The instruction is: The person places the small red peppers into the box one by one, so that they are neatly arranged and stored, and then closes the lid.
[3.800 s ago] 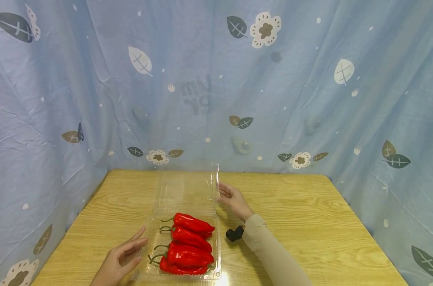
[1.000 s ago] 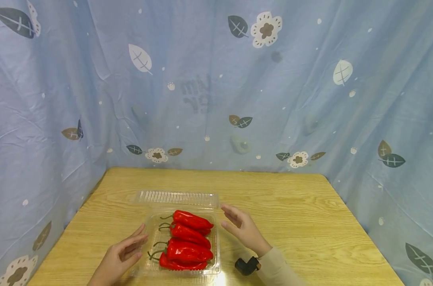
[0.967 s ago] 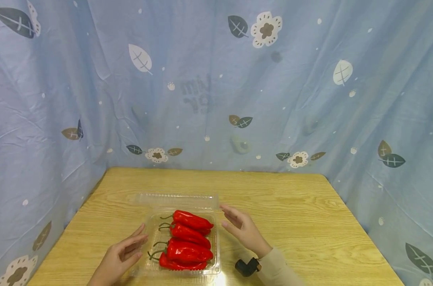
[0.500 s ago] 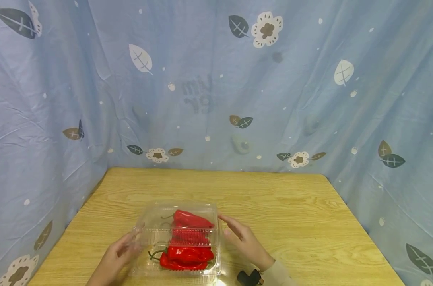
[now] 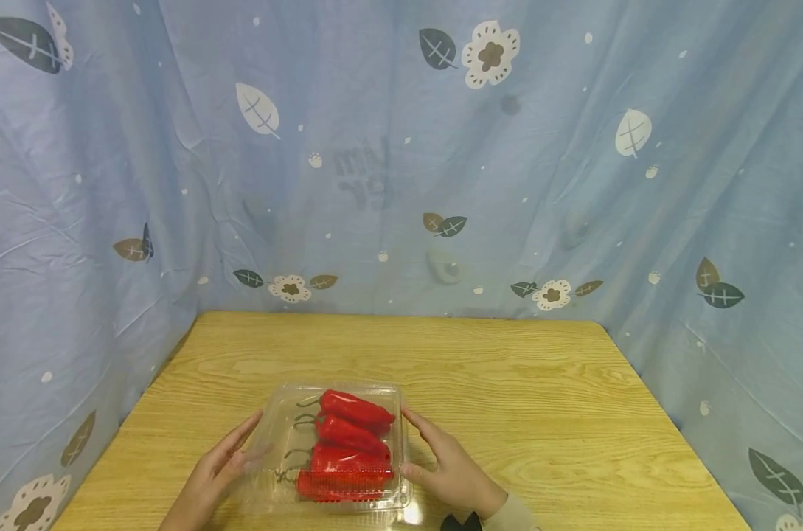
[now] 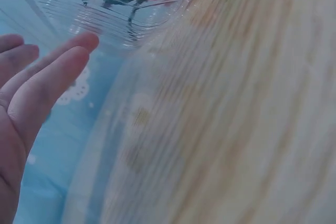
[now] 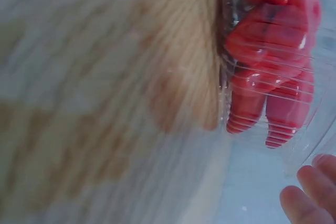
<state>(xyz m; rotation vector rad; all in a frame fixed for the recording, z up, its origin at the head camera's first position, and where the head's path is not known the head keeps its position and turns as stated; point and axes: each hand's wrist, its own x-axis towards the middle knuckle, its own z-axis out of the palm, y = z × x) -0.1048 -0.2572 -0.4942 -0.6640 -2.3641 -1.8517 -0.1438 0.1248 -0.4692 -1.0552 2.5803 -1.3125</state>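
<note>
A clear plastic clamshell box (image 5: 283,409) lies on the table with several red peppers (image 5: 353,434) inside, their green stems to the left. Its lid is lowered over them, the ribbed front edge above the nearest pepper. At the box's left side is my left hand (image 5: 217,466), fingers extended; in the left wrist view its fingertips (image 6: 79,56) reach close to the ribbed wall. Along the right side my right hand (image 5: 450,466) has fingers and thumb spread against or very near the lid. Only some of its fingers (image 7: 307,200) show in the right wrist view.
A wooden-topped table (image 5: 540,398) carries the box near its front edge. Blue patterned curtain (image 5: 401,162) encloses the back and both sides. A black object (image 5: 461,522) shows by the right wrist at the bottom edge, partly cut off.
The lid, standing up behind the box earlier, has swung forward and down over the peppers. My right hand has moved from the back corner toward me along the right side. The left hand hardly moved.
</note>
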